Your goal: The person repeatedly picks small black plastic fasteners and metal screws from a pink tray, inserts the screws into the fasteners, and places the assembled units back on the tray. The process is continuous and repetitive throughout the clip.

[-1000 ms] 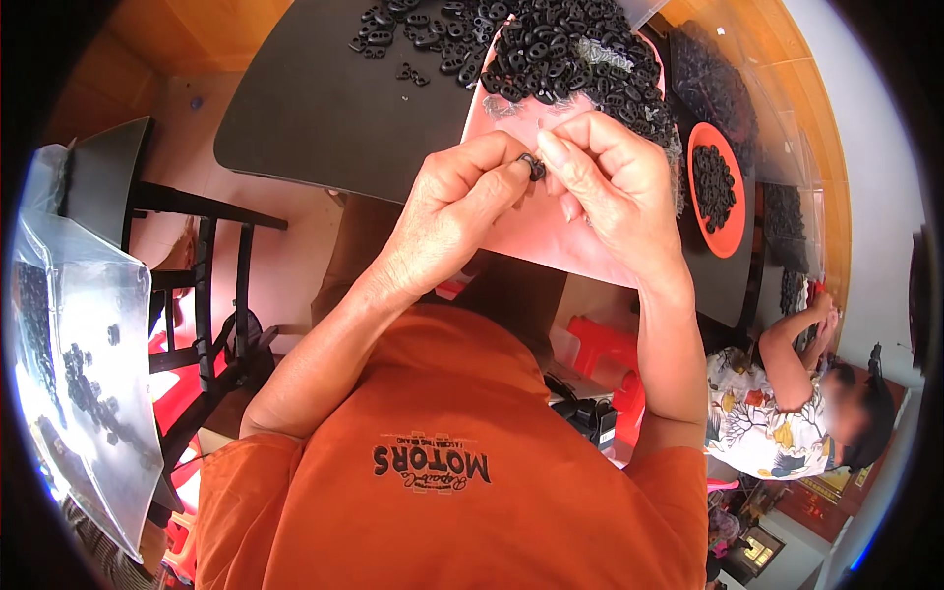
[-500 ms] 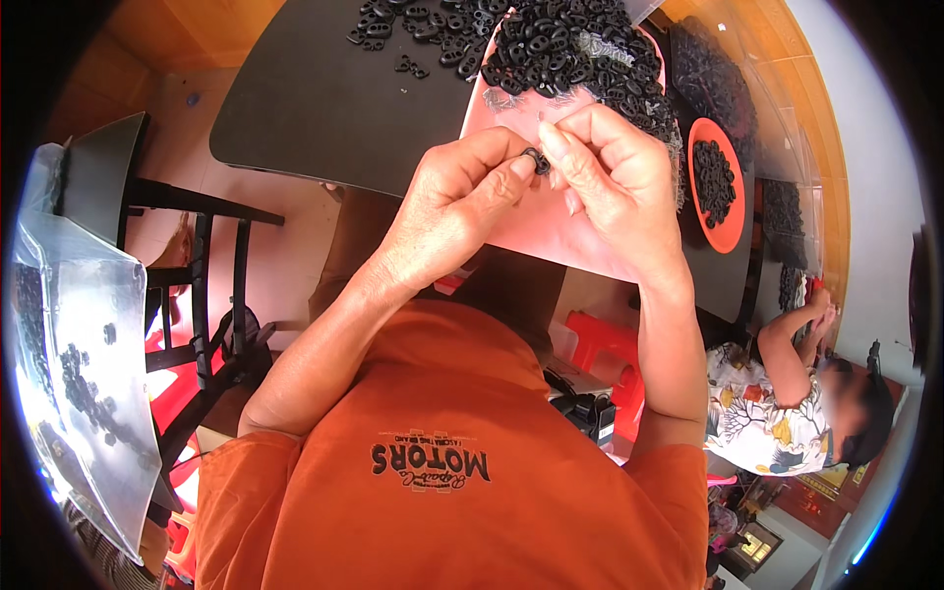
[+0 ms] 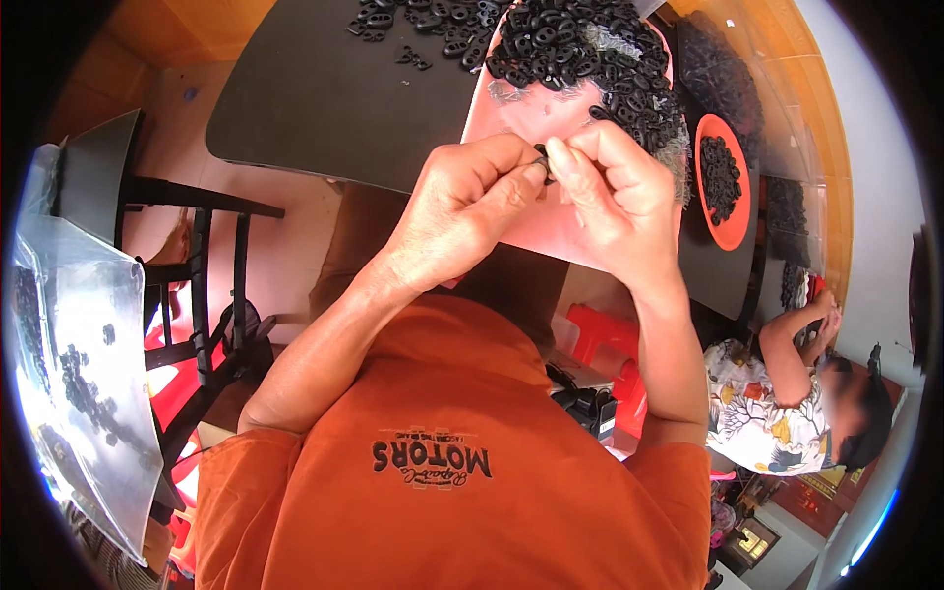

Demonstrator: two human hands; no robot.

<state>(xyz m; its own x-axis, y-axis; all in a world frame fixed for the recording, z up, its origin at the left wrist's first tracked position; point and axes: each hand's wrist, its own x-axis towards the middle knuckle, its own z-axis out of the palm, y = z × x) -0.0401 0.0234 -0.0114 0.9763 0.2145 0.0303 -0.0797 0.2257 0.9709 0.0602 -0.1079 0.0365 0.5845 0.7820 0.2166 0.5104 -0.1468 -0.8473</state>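
My left hand (image 3: 462, 202) pinches a small black plastic cord lock (image 3: 542, 152) between thumb and forefinger. My right hand (image 3: 619, 192) meets it there, its thumb and forefinger closed at the piece; whatever lies between those fingertips is hidden. Both hands are above the near part of a pink tray (image 3: 551, 236). Beyond them, a heap of black cord lock parts (image 3: 575, 49) fills the tray's far end. Thin silvery pieces, seemingly small springs (image 3: 506, 92), lie beside and among the heap.
More black parts (image 3: 423, 20) lie loose on the dark table (image 3: 315, 98). An orange basin (image 3: 730, 238) of black pieces stands right of the tray. Another person (image 3: 767, 398) sits at the right. A red stool (image 3: 602, 329) and a dark chair (image 3: 202, 285) stand nearby.
My right fingertips have come down and in against the black cord lock in my left hand. A thin bit that showed above the right fingertips is out of sight.
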